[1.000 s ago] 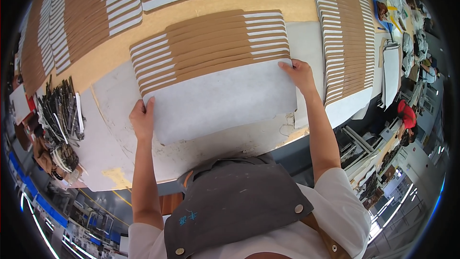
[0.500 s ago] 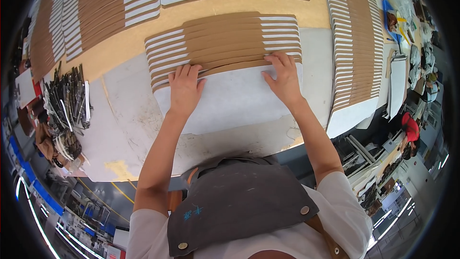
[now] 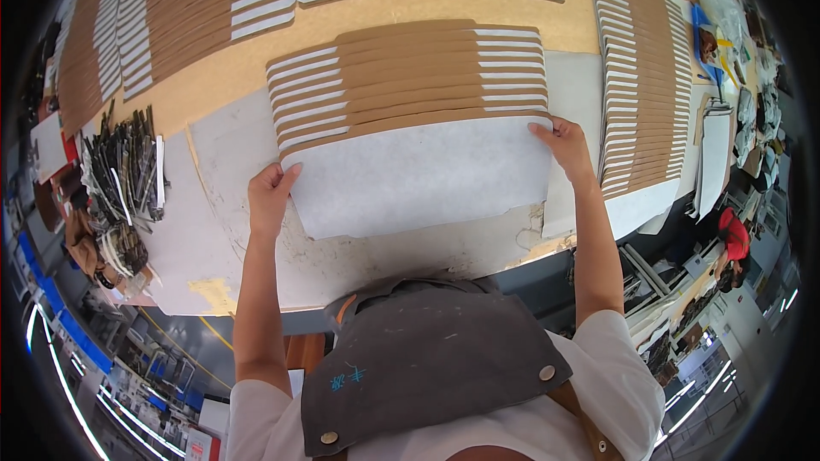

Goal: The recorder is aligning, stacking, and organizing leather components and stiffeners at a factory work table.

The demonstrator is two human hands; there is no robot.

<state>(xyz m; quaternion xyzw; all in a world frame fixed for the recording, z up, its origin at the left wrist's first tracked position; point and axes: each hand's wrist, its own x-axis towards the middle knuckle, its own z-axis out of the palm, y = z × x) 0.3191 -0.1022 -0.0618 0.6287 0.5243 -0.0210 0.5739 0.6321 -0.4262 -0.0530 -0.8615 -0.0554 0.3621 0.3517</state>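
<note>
Our left hand (image 3: 269, 196) pinches the left edge of the white sheet (image 3: 418, 177), nearest us in the fanned stack (image 3: 410, 77) on the table (image 3: 201, 243); our right hand (image 3: 567, 148) pinches its right corner. We should keep both grips light and level.

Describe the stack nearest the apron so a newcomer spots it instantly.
On the worktable, look nearest the grey apron. The brown-and-white fanned stack lies there, white sheet frontmost. Unlike the neighbouring stacks, it has the left hand and right hand at opposite ends.

The left hand (image 3: 270, 195) is held well apart from the right hand (image 3: 571, 150); thumbs (image 3: 539, 131) are turned inward, fingers (image 3: 271, 172) apparently curled beside them.
</note>
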